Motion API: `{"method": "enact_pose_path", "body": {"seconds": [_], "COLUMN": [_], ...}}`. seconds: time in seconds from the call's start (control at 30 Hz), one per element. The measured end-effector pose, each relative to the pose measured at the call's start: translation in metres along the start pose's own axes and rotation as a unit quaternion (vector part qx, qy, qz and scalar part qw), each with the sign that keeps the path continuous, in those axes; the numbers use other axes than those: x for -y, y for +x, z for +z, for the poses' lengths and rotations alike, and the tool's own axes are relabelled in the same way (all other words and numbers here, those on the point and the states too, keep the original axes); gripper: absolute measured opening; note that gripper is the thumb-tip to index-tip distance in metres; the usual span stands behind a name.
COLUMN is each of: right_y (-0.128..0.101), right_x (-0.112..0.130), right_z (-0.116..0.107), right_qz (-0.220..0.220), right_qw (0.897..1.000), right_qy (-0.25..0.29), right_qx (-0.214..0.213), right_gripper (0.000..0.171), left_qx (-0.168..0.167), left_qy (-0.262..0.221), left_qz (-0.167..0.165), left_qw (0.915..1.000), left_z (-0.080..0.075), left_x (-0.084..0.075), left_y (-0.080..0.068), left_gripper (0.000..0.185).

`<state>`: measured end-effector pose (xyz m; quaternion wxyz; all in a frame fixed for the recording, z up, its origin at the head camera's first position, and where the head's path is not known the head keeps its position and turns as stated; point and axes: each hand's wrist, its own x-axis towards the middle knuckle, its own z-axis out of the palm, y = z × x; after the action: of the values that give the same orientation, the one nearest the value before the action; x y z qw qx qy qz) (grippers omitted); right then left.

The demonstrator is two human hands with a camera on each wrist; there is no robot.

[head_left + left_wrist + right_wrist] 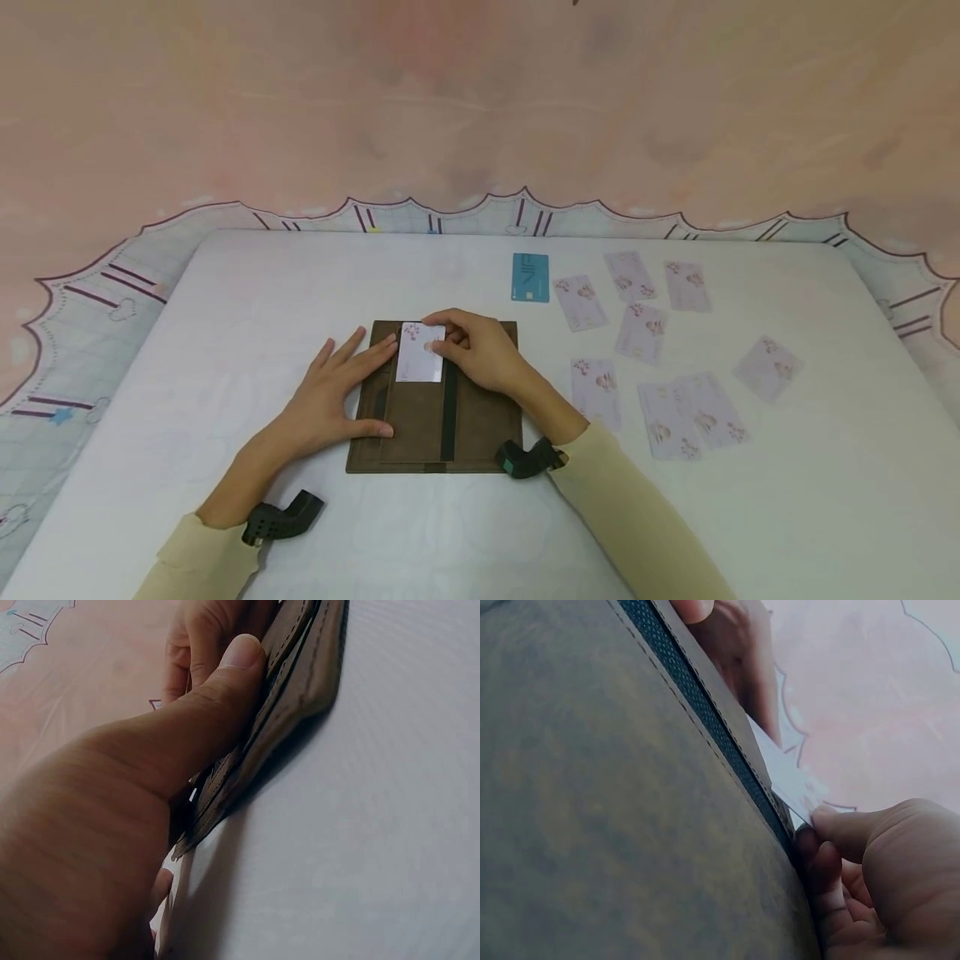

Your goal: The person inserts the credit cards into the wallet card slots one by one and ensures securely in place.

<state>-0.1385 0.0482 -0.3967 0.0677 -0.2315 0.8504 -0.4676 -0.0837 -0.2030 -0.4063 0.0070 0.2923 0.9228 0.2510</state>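
Note:
A brown leather card holder (pixel 411 429) lies open and flat on the white table, with a dark strip down its middle. My right hand (pixel 483 354) pinches the right edge of a white card (pixel 418 367) with a pink floral print, between thumb and fingers. That card lies at the top of the holder's left half; its lower edge meets the leather, and how far it sits inside a pocket I cannot tell. My left hand (pixel 326 412) rests with spread fingers on the holder's left side, the thumb (pixel 244 656) lying on the stitched leather near the bottom.
A blue card (pixel 529 277) marked VIP lies beyond the holder. Several pale floral cards (pixel 641 332) are scattered on the table (pixel 262 292) to the right, two of them overlapping (pixel 708 408). Each wrist bears a black camera (pixel 283 518). A patterned cloth edge borders the table.

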Motion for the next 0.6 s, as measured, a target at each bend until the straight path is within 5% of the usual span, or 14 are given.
{"method": "enact_pose_path", "body": {"seconds": [0.6], "right_y": [-0.0031], "right_x": [0.0038], "right_z": [0.0027], "right_qz": [-0.037], "right_qw": [0.998], "right_qy": [-0.039], "right_qx": [0.038], "right_gripper": [0.03], "left_qx": [0.001], "left_qy": [0.003], "left_qz": [0.007], "left_qw": [1.0], "left_z": [-0.0017], "left_x": [-0.0005], "left_y": [-0.0018], "left_gripper": [0.103]}}
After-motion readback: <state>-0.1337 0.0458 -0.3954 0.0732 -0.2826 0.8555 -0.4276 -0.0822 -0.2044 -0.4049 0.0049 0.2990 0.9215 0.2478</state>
